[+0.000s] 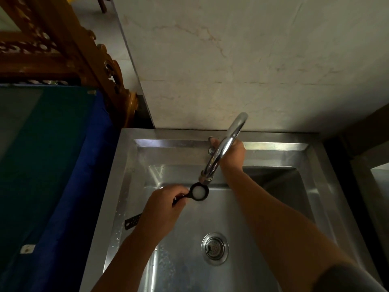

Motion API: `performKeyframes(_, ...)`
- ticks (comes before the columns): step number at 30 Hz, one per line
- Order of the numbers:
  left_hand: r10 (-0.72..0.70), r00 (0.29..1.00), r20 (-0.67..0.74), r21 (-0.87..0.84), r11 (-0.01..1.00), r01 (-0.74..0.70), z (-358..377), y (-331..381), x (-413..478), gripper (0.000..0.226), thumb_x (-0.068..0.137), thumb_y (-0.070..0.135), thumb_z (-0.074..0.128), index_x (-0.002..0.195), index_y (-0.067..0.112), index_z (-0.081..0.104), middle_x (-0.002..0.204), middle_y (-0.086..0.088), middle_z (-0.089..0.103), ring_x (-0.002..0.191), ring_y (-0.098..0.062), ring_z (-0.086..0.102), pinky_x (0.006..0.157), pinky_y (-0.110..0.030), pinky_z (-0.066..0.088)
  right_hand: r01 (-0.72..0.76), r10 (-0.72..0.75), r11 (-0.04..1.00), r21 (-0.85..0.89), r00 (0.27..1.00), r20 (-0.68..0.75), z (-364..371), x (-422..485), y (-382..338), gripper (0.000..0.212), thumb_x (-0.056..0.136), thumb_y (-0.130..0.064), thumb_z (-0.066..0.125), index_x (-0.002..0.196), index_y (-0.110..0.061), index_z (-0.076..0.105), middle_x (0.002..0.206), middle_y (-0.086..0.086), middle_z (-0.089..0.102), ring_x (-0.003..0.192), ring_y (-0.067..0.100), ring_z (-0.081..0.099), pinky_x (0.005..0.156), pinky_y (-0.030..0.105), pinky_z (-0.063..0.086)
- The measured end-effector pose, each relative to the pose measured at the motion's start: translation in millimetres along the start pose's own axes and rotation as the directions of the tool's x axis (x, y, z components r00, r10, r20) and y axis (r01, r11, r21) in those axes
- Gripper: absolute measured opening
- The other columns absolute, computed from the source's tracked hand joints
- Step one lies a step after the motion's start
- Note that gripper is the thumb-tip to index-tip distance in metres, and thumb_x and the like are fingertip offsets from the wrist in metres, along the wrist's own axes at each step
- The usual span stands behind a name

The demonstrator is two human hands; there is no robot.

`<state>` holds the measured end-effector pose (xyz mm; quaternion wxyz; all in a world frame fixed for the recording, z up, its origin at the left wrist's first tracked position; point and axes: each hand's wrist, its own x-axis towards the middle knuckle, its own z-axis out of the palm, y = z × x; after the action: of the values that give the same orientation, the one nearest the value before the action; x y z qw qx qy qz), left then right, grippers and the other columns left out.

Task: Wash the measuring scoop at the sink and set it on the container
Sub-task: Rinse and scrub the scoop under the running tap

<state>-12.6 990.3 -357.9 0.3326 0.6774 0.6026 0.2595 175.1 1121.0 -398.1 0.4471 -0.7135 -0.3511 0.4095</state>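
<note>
A small black measuring scoop hangs over the steel sink, its round bowl full of white foamy water, right under the spout of the chrome tap. My left hand pinches the scoop's handle. My right hand reaches behind the tap's neck and is closed around the tap handle at the sink's back ledge; the tap hides part of the fingers. No container shows in this view.
The drain strainer sits low in the basin. A dark perforated strip lies against the sink's left wall. Left of the sink is a blue and green covered surface, with carved wooden furniture behind it. A marble wall backs the sink.
</note>
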Motion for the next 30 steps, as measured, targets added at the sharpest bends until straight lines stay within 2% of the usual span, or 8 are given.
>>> performKeyframes(10,-0.018,1.000,0.009,-0.012,1.000,0.018,2,-2,0,0.006,0.086,0.013,0.069,0.090,0.015,0.073,0.078,0.006,0.071,0.071,-0.007,0.065,0.069,-0.036,0.055,-0.072,0.076,0.996,0.062,0.994,-0.078,8,6,3,0.012,0.082,-0.013,0.073,0.076,-0.014,0.062,0.082,0.015,0.072,0.077,0.030,0.072,0.075,0.051,0.061)
performKeyframes(16,-0.006,1.000,0.012,-0.005,1.000,0.006,4,-1,0,0.006,0.085,0.016,0.070,0.088,0.020,0.072,0.076,0.013,0.068,0.070,-0.002,0.064,0.068,-0.032,0.056,-0.072,0.074,0.997,0.040,0.995,-0.069,6,4,3,0.014,0.083,-0.015,0.073,0.075,-0.017,0.061,0.083,0.013,0.073,0.079,0.027,0.073,0.077,0.048,0.061)
performKeyframes(19,-0.019,1.000,0.009,-0.015,1.000,0.019,3,0,-1,0.009,0.083,0.014,0.071,0.090,0.019,0.074,0.079,0.010,0.072,0.071,-0.004,0.066,0.069,-0.034,0.056,-0.033,0.032,0.998,-0.052,0.999,-0.019,-1,-1,-2,0.011,0.086,-0.015,0.071,0.085,-0.019,0.060,0.087,0.005,0.071,0.079,0.016,0.071,0.080,0.043,0.061)
performKeyframes(21,-0.023,1.000,-0.006,-0.030,0.999,0.022,1,3,-1,0.012,0.082,0.012,0.072,0.090,0.020,0.074,0.081,0.010,0.073,0.073,-0.003,0.066,0.071,-0.035,0.057,-0.005,0.006,0.999,-0.053,1.000,0.027,-7,-10,-5,0.020,0.087,-0.013,0.068,0.098,-0.024,0.054,0.102,0.004,0.066,0.090,0.016,0.068,0.085,0.042,0.059)
performKeyframes(24,-0.018,1.000,-0.015,-0.036,0.999,0.018,-4,9,-1,0.012,0.080,0.012,0.073,0.088,0.022,0.072,0.081,0.010,0.073,0.074,-0.004,0.067,0.070,-0.036,0.057,0.022,-0.025,0.999,-0.047,0.999,-0.049,-16,-35,-2,0.048,0.088,-0.007,0.063,0.127,-0.025,0.043,0.130,0.003,0.051,0.112,0.017,0.056,0.093,0.038,0.053)
performKeyframes(26,-0.011,1.000,-0.018,-0.034,0.999,0.011,-8,13,0,0.009,0.080,0.015,0.072,0.085,0.022,0.070,0.077,0.008,0.072,0.071,-0.007,0.066,0.067,-0.039,0.056,-0.047,0.050,0.998,0.038,0.996,-0.080,-20,-56,3,0.049,0.090,-0.010,0.061,0.133,-0.024,0.041,0.130,0.003,0.051,0.109,0.014,0.057,0.090,0.036,0.053)
performKeyframes(29,-0.013,1.000,-0.022,-0.023,1.000,0.012,-13,19,-2,0.006,0.082,0.020,0.070,0.085,0.022,0.067,0.075,0.008,0.070,0.070,-0.008,0.065,0.066,-0.041,0.055,-0.190,0.174,0.971,0.144,0.978,0.117,-22,-86,6,0.015,0.097,-0.025,0.052,0.110,-0.019,0.058,0.110,0.012,0.068,0.091,0.021,0.069,0.081,0.042,0.059)
performKeyframes(30,-0.011,1.000,-0.022,-0.014,1.000,0.011,-16,23,-2,0.005,0.082,0.020,0.070,0.084,0.022,0.066,0.075,0.008,0.070,0.070,-0.007,0.065,0.066,-0.042,0.055,-0.211,0.178,0.964,0.160,0.964,0.199,-23,-97,4,0.020,0.099,-0.032,0.049,0.103,-0.018,0.062,0.103,0.012,0.071,0.086,0.022,0.071,0.075,0.040,0.061)
